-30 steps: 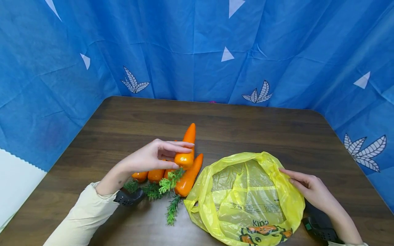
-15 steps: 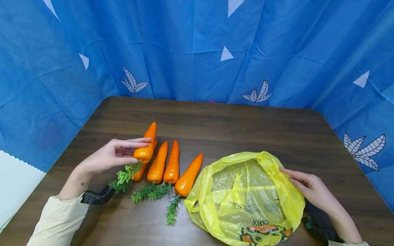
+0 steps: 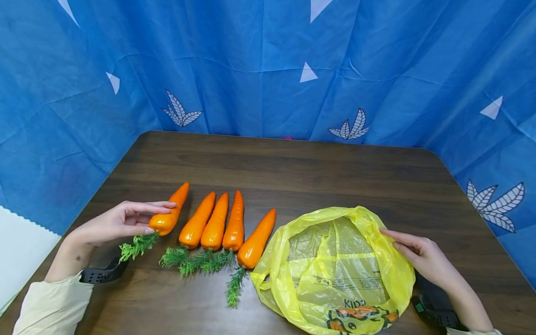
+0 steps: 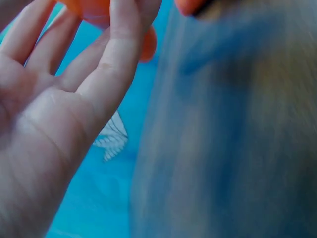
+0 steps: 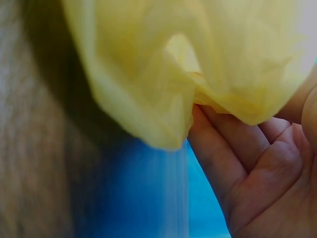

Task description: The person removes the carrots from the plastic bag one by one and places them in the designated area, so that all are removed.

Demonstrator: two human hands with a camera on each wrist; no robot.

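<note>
My left hand (image 3: 119,223) holds an orange carrot (image 3: 169,218) near its thick end, thumb on the near side and fingers over the far side. Green leaves hang from the carrot toward me. Only part of its orange body (image 4: 94,9) shows at the top of the left wrist view. Several more carrots (image 3: 215,228) lie to its right, tips pointing away, leaves toward me. At the right, my right hand (image 3: 431,260) pinches the rim of a yellow plastic bag (image 3: 385,251), whose mouth is spread wide. In the right wrist view, the bag (image 5: 143,99) partly hides the fingertips.
A dark wooden table (image 3: 318,177) carries everything. Behind it hangs a blue curtain (image 3: 234,70) with white leaf and triangle prints. A white sheet-like edge (image 3: 21,251) shows at the far left. The rightmost carrot (image 3: 257,239) lies close beside the bag.
My left hand has moved left and toward me with its carrot, from above the other carrots to the left end of the row. The right hand and bag stay in place.
</note>
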